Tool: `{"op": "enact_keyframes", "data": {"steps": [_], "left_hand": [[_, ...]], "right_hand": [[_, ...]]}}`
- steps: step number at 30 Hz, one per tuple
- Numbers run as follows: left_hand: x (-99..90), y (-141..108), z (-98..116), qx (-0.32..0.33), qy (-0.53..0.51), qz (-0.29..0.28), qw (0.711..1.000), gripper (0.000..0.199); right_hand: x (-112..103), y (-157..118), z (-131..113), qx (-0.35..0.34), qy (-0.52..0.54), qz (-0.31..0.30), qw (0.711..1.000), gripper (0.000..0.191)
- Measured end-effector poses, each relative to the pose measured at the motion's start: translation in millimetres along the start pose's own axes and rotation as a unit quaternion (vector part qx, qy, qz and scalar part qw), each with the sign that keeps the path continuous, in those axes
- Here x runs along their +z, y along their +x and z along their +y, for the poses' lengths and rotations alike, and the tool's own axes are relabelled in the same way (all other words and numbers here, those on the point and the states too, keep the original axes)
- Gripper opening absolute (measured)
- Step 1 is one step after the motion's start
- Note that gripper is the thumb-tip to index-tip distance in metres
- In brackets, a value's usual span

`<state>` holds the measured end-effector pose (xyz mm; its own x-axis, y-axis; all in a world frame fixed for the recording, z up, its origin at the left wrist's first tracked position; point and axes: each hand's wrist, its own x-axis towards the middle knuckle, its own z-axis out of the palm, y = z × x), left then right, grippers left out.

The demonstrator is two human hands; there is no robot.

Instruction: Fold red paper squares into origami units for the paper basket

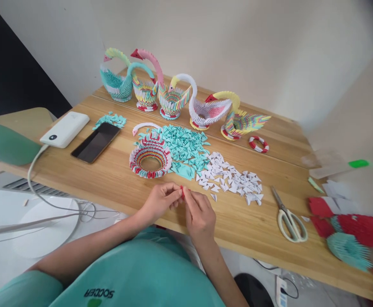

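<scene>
Between my two hands, above the table's front edge, is a small red paper piece point(182, 192). My left hand point(163, 199) pinches it from the left, and my right hand point(201, 213) grips it from the right. Just beyond the hands lies a round woven-looking paper bowl point(151, 155) in red, white and teal. Beside it are a heap of folded teal paper pieces point(188, 145) and a spread of white folded pieces point(234, 177). A curved white neck with a pink tip point(146, 126) rests behind the bowl.
Several paper swans point(173, 102) stand along the back. A red-and-white ring point(258, 144) lies near them. Scissors point(290, 219) and red paper point(362, 230) are at the right; a black phone point(96, 143) and white power bank point(65, 129) with a cable at the left.
</scene>
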<state>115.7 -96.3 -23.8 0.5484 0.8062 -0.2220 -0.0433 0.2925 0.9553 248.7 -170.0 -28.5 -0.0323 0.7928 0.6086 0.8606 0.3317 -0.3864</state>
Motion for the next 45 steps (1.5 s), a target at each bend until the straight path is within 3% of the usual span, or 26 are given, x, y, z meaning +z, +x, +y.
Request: {"op": "enact_keyframes", "data": {"steps": [7, 12, 17, 21, 25, 28, 31, 37, 40, 45], "left_hand": [[0.0, -2, 2, 0.045, 0.02, -0.02, 0.999, 0.033], [-3.0, 0, -3, 0.049, 0.04, -0.036, 0.997, 0.026], [-8.4, -1, -6, 0.074, 0.15, -0.073, 0.983, 0.022], [-10.7, -2, -3, 0.13, 0.289, -0.109, 0.942, 0.018], [-10.3, -5, 4, 0.174, 0.343, -0.063, 0.921, 0.017], [-10.5, -10, 9, 0.218, 0.325, -0.016, 0.92, 0.017], [-12.2, -12, 10, 0.258, 0.31, 0.001, 0.915, 0.017], [-15.2, -14, 12, 0.309, 0.27, 0.009, 0.912, 0.016], [-15.0, -14, 14, 0.264, 0.23, -0.009, 0.937, 0.014], [-15.7, -13, 7, 0.089, 0.086, -0.05, 0.991, 0.019]], "right_hand": [[-1, -3, -1, 0.045, -0.012, 0.003, 0.999, 0.053], [-10, -4, -3, 0.118, 0.119, -0.026, 0.985, 0.049], [-26, 8, 4, 0.199, 0.203, -0.057, 0.957, 0.028], [-30, 19, 9, 0.2, 0.242, -0.112, 0.943, 0.015], [-27, 21, 10, 0.254, 0.28, -0.113, 0.919, 0.008], [-24, 18, 10, 0.339, 0.331, -0.091, 0.876, 0.012], [-21, 16, 9, 0.381, 0.378, -0.079, 0.84, 0.016], [-18, 15, 7, 0.388, 0.399, -0.071, 0.828, 0.017], [-17, 15, 7, 0.387, 0.401, -0.081, 0.826, 0.017], [-13, 14, 9, 0.385, 0.406, -0.107, 0.822, 0.02]]}}
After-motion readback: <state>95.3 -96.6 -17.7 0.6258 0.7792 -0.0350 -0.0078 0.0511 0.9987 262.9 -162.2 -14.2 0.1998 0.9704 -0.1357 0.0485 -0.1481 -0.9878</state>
